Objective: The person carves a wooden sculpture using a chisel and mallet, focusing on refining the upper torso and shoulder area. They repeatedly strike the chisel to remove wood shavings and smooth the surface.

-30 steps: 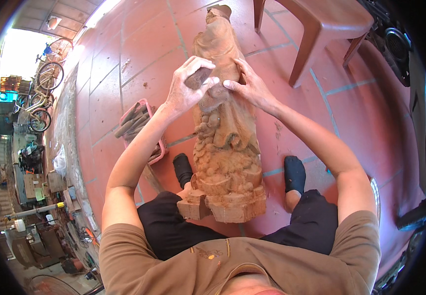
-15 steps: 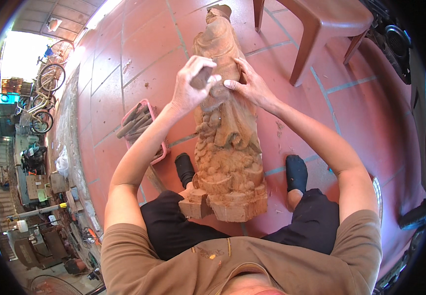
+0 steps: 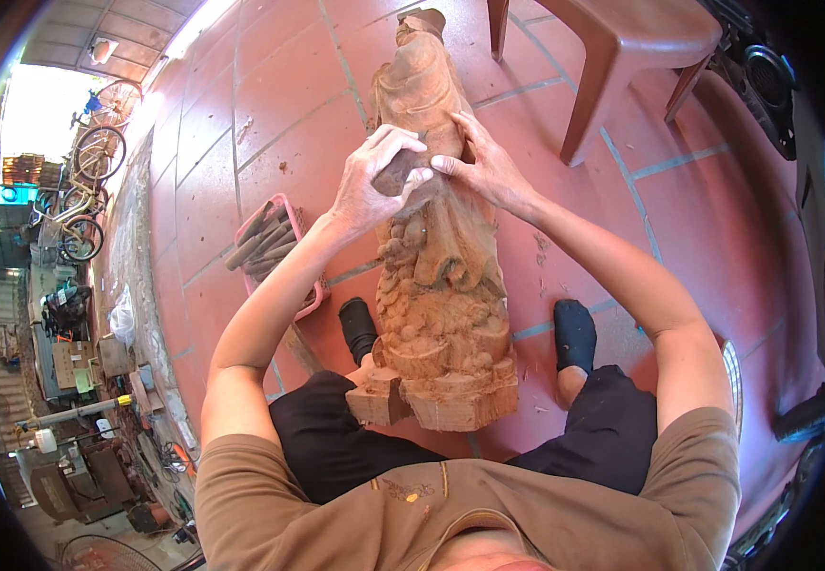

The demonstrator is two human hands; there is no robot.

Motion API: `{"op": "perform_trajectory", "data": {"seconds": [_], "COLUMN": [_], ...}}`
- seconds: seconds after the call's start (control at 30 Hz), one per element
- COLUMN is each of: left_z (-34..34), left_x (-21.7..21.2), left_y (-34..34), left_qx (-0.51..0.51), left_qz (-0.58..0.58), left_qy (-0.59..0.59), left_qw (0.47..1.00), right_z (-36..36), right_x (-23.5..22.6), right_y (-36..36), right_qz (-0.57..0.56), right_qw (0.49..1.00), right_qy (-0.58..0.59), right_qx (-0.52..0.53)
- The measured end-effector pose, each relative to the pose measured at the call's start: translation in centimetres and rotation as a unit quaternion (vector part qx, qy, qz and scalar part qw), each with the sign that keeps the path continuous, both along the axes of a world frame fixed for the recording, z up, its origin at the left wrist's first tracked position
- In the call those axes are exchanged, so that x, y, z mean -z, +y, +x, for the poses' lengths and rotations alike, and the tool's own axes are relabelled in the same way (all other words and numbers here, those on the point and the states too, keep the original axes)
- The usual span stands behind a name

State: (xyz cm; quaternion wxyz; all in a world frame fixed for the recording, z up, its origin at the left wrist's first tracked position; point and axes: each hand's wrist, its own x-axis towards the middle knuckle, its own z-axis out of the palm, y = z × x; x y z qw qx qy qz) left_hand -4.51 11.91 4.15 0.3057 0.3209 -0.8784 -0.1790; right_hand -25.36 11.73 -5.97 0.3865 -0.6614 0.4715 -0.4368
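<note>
A carved wooden statue (image 3: 443,314) lies between my feet, its blocky base towards me and its narrow top pointing away. My left hand (image 3: 371,181) is closed over the statue's middle, pinching a dark brown piece (image 3: 396,175) that looks like sandpaper between thumb and fingers. This piece sits against the wood, partly hidden by the fingers. My right hand (image 3: 489,164) rests on the statue's right side with fingers stretched out and thumb apart. Its thumb tip lies close to the left thumb.
To the left stands a pink basket (image 3: 310,303) of dark rod-like tools with handles. A brown plastic chair (image 3: 612,57) stands at the far right. Bicycles (image 3: 89,181) and workshop clutter line the left side. Small shavings dot the red tiled floor (image 3: 270,105).
My left hand has come down a little towards me with the dark brown piece, from above the carving to against it. My right hand has hardly moved.
</note>
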Motion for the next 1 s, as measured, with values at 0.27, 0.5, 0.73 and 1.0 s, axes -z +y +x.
{"op": "perform_trajectory", "data": {"seconds": [0.27, 0.5, 0.73, 1.0], "left_z": [-0.9, -1.1, -1.3, -1.1], "left_x": [0.7, -1.2, 0.4, -0.9], "left_y": [-0.7, -0.6, -0.3, -1.9], "left_qx": [-0.014, -0.024, -0.012, -0.053], "left_qz": [-0.090, 0.028, -0.113, 0.046], "left_qy": [-0.007, 0.016, -0.035, 0.076], "left_qw": [0.996, 0.999, 0.993, 0.995], "right_z": [0.4, -0.1, 0.2, 0.2], "right_x": [0.3, 0.0, 0.3, 0.0], "right_y": [0.0, 0.2, -0.1, 0.1], "right_qz": [0.000, 0.001, -0.012, -0.006], "right_qw": [1.000, 1.000, 1.000, 1.000], "right_qy": [-0.020, -0.001, -0.006, -0.010], "right_qx": [-0.003, 0.008, 0.003, 0.003]}}
